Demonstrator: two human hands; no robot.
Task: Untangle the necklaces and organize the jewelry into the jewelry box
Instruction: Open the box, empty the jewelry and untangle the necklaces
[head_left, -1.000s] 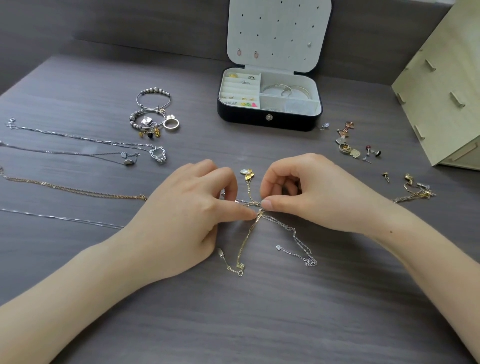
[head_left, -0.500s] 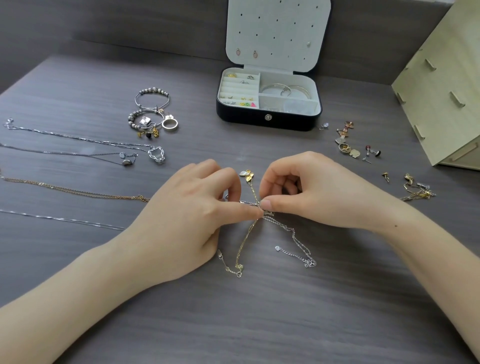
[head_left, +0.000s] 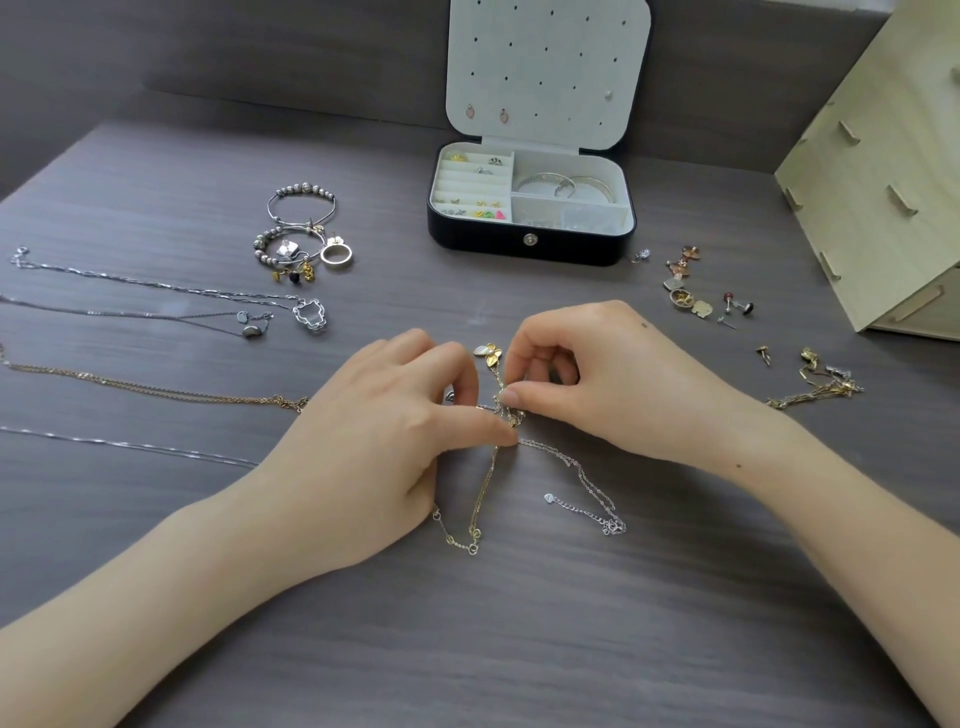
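Both hands are down on the table pinching the same knot: left hand (head_left: 384, 447) and right hand (head_left: 597, 384) meet fingertip to fingertip on the tangled necklaces (head_left: 506, 415), loose ends trailing toward me. The open jewelry box (head_left: 530, 241) sits beyond the hands.

No legible text, labels, brands, numbers or signs found on any item in view.

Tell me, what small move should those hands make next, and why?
Probably ease the two pinches gently apart: the left hand and right hand both pinch the knot where the gold chain and silver chain cross, tangled.
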